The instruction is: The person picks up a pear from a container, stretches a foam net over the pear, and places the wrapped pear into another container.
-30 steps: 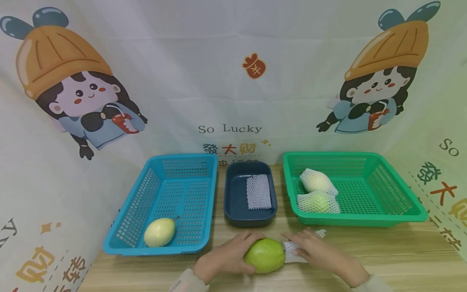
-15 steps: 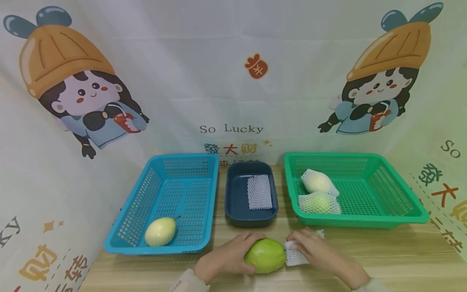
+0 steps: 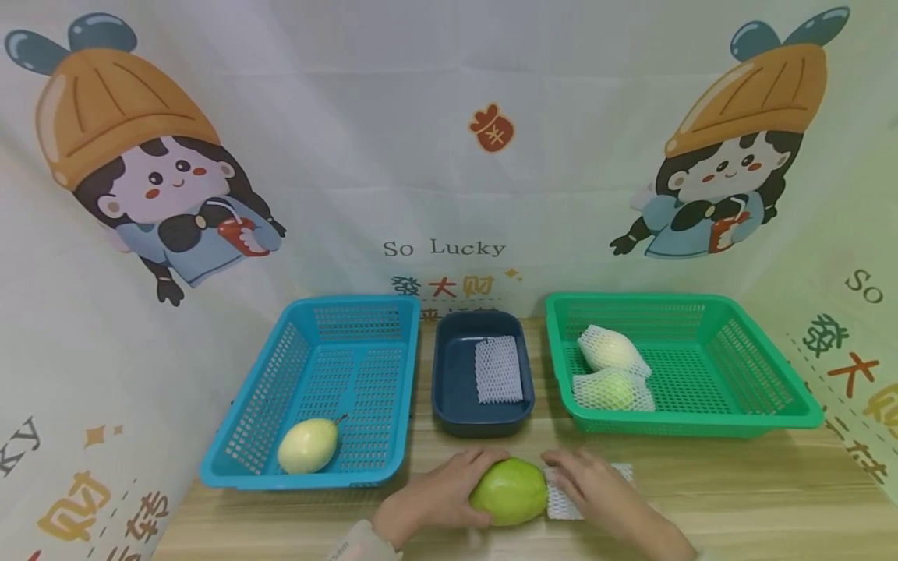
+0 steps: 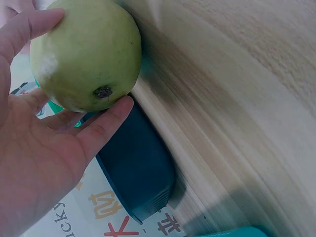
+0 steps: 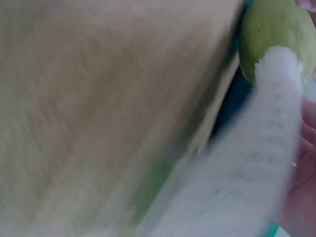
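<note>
A smooth green pear [image 3: 509, 491] lies at the front middle of the wooden table in the head view. My left hand [image 3: 449, 489] grips it from the left, thumb and fingers spread round it; the left wrist view shows its dark blossom end [image 4: 103, 92] near a fingertip. At the pear's right end is a white foam net sleeve [image 3: 561, 502], its edge right at the fruit. Over the net lies my right hand [image 3: 596, 487], fingers bent on it. The right wrist view has the blurred net [image 5: 276, 98] reaching the pear [image 5: 274, 29], with the right hand [image 5: 303, 173] beside it.
A blue basket [image 3: 403, 405] at left holds a pale yellow pear [image 3: 309, 446]. Behind the hands stands a dark blue bin [image 3: 449, 413] with another foam net [image 3: 500, 369]. At right, a green basket [image 3: 701, 425] holds two net-covered pears [image 3: 612, 351]. A printed cloth hangs behind.
My right hand has shifted slightly on the foam net, whose far end shows more behind the hand now. The left hand and pear stay in place.
</note>
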`<action>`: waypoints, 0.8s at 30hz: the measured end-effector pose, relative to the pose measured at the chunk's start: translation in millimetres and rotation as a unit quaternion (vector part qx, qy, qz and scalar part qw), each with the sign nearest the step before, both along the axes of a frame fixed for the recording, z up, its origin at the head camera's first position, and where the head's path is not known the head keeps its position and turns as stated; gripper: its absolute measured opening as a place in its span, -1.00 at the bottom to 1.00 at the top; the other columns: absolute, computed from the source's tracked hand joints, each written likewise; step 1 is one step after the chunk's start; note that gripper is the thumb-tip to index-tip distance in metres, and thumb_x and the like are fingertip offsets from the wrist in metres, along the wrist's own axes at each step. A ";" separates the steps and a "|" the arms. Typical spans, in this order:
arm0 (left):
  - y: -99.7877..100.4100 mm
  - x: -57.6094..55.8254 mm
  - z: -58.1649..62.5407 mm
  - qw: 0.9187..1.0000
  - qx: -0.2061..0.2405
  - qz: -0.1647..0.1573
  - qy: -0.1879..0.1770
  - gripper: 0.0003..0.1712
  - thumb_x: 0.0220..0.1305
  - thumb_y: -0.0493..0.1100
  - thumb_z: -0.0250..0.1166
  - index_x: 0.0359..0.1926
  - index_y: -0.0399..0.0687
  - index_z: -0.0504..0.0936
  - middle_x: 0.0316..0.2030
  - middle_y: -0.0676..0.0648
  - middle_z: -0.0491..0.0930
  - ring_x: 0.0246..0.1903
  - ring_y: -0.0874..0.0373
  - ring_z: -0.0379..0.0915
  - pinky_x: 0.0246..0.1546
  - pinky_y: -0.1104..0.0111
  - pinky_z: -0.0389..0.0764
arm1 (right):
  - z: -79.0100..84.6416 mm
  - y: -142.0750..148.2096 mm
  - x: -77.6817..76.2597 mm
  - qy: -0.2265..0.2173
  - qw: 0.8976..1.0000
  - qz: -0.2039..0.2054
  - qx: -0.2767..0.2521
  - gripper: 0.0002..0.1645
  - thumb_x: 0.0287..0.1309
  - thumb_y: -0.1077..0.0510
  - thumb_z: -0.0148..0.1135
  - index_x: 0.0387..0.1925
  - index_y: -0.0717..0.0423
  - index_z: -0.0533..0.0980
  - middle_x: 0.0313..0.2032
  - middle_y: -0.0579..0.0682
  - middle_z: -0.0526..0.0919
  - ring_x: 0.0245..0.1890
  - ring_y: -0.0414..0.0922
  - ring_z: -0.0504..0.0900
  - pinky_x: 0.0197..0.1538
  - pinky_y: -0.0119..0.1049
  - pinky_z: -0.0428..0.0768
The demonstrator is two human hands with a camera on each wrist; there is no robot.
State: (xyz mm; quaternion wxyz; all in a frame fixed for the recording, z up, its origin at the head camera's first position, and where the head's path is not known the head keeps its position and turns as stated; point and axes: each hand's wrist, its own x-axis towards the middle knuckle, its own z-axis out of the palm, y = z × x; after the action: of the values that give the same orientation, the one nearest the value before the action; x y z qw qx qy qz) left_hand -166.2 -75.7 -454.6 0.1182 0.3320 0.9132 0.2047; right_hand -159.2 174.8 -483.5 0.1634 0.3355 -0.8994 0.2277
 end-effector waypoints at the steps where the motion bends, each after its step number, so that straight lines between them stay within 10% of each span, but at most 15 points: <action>1: 0.2 0.5 0.4 1.000 0.001 -0.002 0.000 -0.13 -0.07 -0.01 0.39 0.30 0.12 0.22 0.15 -0.01 0.36 0.10 0.09 0.35 0.08 0.26 0.46 | -0.9 -1.2 0.8 -0.009 1.000 0.005 -0.010 -0.85 0.19 0.19 0.15 -0.20 0.14 0.47 -0.30 -0.09 0.67 -0.30 -0.19 0.62 -0.27 -0.34 0.60; 7: 0.2 2.5 1.5 1.000 0.002 -0.008 0.002 -0.13 -0.05 0.00 0.39 0.30 0.10 0.21 0.15 -0.02 0.36 0.09 0.11 0.36 0.07 0.28 0.46 | 4.3 -1.8 5.6 -0.073 0.997 -0.023 -0.014 -0.82 0.23 0.13 0.12 -0.17 0.12 0.39 -0.16 -0.03 0.63 -0.17 -0.12 0.61 -0.16 -0.23 0.59; 15: 1.5 3.7 1.9 1.000 0.000 -0.002 -0.001 -0.13 -0.05 0.01 0.39 0.30 0.13 0.22 0.16 -0.02 0.35 0.12 0.08 0.34 0.08 0.25 0.46 | 7.4 11.8 16.6 -0.182 0.969 -0.102 0.132 -0.11 -0.36 -0.10 0.53 0.03 0.23 0.37 -0.04 0.11 0.50 0.04 0.15 0.43 0.10 0.16 0.36; 24: 1.5 2.7 3.0 1.000 -0.002 0.002 -0.009 -0.14 -0.05 0.01 0.39 0.30 0.14 0.22 0.17 0.00 0.35 0.13 0.10 0.33 0.11 0.26 0.44 | -0.4 18.3 11.0 -0.128 0.980 -0.055 0.139 -0.52 -0.12 0.14 0.30 -0.08 0.16 0.44 -0.16 0.01 0.56 -0.08 0.02 0.52 0.01 0.04 0.45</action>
State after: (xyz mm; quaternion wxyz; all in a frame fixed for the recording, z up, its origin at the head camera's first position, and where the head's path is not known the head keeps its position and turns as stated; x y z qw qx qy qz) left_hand -163.6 -74.2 -451.5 0.1264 0.3280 0.9131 0.2064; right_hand -148.2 193.1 -483.9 0.0107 0.2729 -0.9528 0.1325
